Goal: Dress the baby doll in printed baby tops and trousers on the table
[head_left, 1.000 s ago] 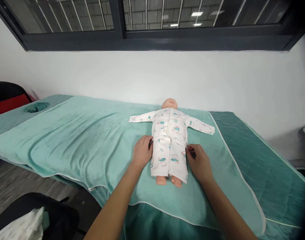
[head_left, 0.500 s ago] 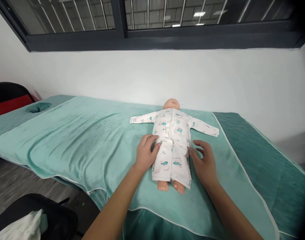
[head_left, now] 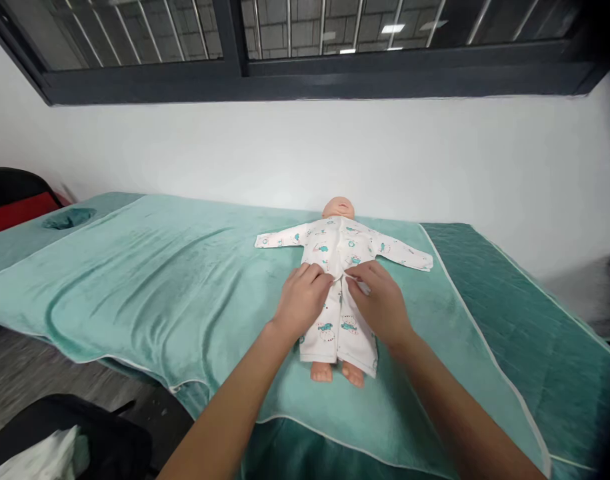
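A baby doll [head_left: 339, 208] lies on its back on a teal towel [head_left: 185, 293], dressed in a white printed top [head_left: 341, 245] and matching trousers [head_left: 339, 330]. Its bare feet point toward me. My left hand [head_left: 302, 301] and my right hand [head_left: 379, 301] meet over the doll's waist. The fingers of both hands are pinched on the lower hem of the top, near its middle opening. The sleeves lie spread out to both sides.
The towel covers a padded teal table [head_left: 529, 313] that stands against a white wall under a dark window frame. A black and red chair [head_left: 15, 200] stands at far left. A black seat with white cloth [head_left: 39, 453] lies low at the front left.
Both hands have moved from the doll's hips inward and upward to the waist. They have closed on the hem of the top.
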The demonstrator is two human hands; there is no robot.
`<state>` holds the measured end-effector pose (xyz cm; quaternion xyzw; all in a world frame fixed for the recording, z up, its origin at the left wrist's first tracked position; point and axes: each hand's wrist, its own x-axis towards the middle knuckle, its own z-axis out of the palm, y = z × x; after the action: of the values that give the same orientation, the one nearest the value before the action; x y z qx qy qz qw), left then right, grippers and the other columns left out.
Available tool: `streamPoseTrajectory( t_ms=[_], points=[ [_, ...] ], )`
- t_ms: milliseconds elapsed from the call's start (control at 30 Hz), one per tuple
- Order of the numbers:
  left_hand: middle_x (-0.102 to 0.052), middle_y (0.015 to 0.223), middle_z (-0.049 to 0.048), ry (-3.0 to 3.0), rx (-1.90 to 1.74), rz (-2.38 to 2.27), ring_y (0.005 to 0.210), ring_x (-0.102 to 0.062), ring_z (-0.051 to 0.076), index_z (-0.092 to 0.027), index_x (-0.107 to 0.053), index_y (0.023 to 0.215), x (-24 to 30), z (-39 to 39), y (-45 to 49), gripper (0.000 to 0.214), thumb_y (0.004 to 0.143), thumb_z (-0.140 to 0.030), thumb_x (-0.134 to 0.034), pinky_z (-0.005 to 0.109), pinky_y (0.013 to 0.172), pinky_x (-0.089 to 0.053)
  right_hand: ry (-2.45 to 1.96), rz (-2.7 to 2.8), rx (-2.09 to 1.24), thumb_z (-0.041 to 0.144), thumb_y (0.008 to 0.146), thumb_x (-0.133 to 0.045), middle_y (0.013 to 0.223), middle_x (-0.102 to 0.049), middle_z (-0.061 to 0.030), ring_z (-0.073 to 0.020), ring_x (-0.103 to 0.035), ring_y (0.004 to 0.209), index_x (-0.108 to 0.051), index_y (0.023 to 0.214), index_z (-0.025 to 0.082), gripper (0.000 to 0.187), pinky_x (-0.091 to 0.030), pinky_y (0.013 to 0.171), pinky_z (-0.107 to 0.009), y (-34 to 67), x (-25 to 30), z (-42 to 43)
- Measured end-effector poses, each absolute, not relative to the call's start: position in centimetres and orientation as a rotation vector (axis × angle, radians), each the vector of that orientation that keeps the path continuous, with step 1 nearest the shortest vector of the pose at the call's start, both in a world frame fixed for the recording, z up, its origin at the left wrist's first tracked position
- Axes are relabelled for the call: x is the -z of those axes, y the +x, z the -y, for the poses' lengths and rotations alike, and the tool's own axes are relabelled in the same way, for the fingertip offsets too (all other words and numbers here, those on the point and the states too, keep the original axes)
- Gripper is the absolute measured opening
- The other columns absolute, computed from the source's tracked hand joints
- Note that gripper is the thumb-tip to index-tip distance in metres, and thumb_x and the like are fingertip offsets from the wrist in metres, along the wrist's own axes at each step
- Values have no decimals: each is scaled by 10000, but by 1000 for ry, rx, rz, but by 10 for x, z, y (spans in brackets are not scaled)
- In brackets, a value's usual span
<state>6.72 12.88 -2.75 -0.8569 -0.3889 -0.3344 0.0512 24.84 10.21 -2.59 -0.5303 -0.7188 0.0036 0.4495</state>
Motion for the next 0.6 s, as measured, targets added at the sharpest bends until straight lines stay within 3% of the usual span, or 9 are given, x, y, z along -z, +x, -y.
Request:
streamPoseTrajectory(
  t_ms=[167,400,600],
  points=[
    [-619,938,45,-2771,1237,1318,905,-551,180,-201,-637,965,39,-85,42,149,959,-241,-494,345,834,-465,-1291,1874,-56,161,924,-545,1016,-637,-50,-228,-543,1004,-632,980,232,125,-454,884,-397,257,37,-59],
    [-574,1127,62,-3074,1268,1595,1012,-559,178,-249,-535,1200,60,-18,11,305,914,-148,-505,322,875,-480,-1282,2004,-264,150,918,-553,1162,-590,-65,-242,-520,1114,-572,1133,258,241,-464,931,-418,256,51,10],
    [-573,991,42,-2962,1326,1692,929,-541,178,-217,-541,1001,61,-20,24,141,918,-139,-458,320,814,-441,-1447,1989,-321,42,840,-521,1169,-548,-76,-255,-520,1087,-513,1157,242,375,-478,893,-422,241,56,25]
  ],
)
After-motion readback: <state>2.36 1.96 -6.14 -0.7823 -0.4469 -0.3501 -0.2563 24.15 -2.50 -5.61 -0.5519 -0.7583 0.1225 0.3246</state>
